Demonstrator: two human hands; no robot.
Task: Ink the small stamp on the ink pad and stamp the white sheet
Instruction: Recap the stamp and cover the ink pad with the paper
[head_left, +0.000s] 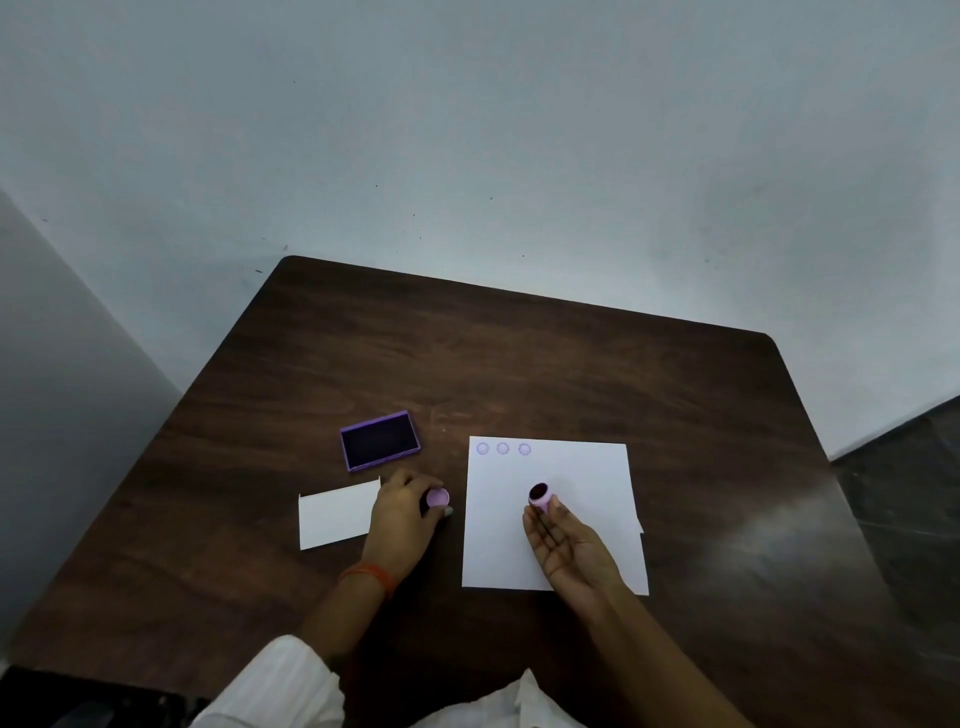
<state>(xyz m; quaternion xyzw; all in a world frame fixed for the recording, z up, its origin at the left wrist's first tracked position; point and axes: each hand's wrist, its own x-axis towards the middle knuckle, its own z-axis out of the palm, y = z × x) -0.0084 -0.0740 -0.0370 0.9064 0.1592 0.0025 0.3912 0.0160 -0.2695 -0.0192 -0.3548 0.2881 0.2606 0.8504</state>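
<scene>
The small stamp (539, 495), a lilac cylinder with its dark inked face tilted up and away, is pinched at the fingertips of the right hand (569, 545), whose palm is turned upward; the stamp is held above the middle of the white sheet (587, 478). Three faint purple round imprints (503, 448) are seen in a row along the sheet's far left corner. A lilac cap (438, 498) is gripped by the curled fingers of the left hand (402, 514), just beside the sheet's left edge, the hand resting low over the table (519, 364). An orange thread band (370, 576) is worn on the left wrist. A smaller white card (332, 514) is partly covered by that hand on its right side. The ink pad (380, 440), open in a purple case with a dark surface, is placed just beyond the card, toward the table's middle. The table is dark brown wood grain with rounded far corners and is set against a pale blue-grey wall (519, 130). White sleeves (280, 686) are visible at the near edge.
</scene>
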